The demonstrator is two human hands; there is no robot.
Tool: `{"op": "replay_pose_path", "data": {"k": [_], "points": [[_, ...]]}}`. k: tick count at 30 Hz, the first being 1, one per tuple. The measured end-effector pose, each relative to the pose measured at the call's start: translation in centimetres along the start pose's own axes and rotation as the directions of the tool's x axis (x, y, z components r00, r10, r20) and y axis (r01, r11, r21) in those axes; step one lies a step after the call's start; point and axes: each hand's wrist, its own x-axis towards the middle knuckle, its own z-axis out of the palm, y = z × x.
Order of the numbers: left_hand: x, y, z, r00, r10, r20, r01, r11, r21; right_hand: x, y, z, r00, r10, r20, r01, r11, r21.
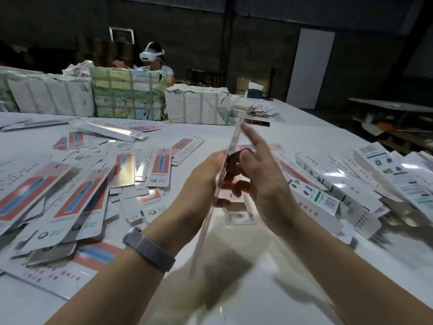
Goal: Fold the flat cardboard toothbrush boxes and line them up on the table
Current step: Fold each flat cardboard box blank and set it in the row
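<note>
Both hands, left hand point(206, 179) and right hand point(262, 181), raised together, fingers apparently pinching.

A dim hall with a dark grey back wall point(257, 43), far beyond the fingers. A pale upright panel point(309, 66) — door or board, hard to tell — leans against it, up and to the right of them. A broad white table point(304, 134) fills the foreground under the fingers, its sheen catching overhead light. At its far edge stand strapped paper-wrapped bundles point(126, 95), and behind those sits a person wearing a white headset point(151, 55). Off to the right, a second, darker table point(391, 106) — blurred clutter lies below it.
</note>
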Motion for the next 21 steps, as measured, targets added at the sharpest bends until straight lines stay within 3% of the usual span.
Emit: {"op": "replay_pose_path", "data": {"k": [2, 4, 6, 8, 13, 19, 21], "points": [[-0.1, 0.2, -0.2, 0.989, -0.054, 0.141, 0.081, 0.979, -0.189, 0.0, 0.0, 0.2, 0.999, -0.051, -0.007, 0.049, 0.986, -0.16], [-0.2, 0.4, -0.4, 0.98, -0.087, 0.181, 0.125, 0.97, -0.21, 0.0, 0.2, -0.1, 0.987, -0.149, -0.054, 0.11, 0.893, -0.436], [-0.2, 0.3, -0.5, 0.98, -0.125, 0.158, 0.154, 0.97, -0.188, 0.0, 0.1, -0.5, 0.977, -0.186, -0.107, 0.092, 0.813, -0.574], [-0.2, -0.1, -0.5, 0.977, -0.12, 0.179, 0.147, 0.978, -0.147, 0.2, -0.2, -1.1, 0.977, -0.148, -0.153, 0.037, 0.826, -0.563], [-0.4, -0.1, -0.4, 0.97, -0.087, 0.226, 0.142, 0.96, -0.242, 0.8, -0.9, -2.5, 0.973, -0.156, -0.169, 0.007, 0.752, -0.659], [-0.5, -0.3, -0.4, 0.969, -0.076, 0.236, 0.089, 0.995, -0.047, 1.1, -1.4, -3.1, 0.977, -0.099, -0.187, -0.021, 0.834, -0.551], [-0.7, -0.2, -0.2, 0.964, -0.083, 0.251, 0.09, 0.996, -0.014, 1.3, -1.7, -3.3, 0.984, -0.052, -0.169, -0.057, 0.811, -0.582]]}}
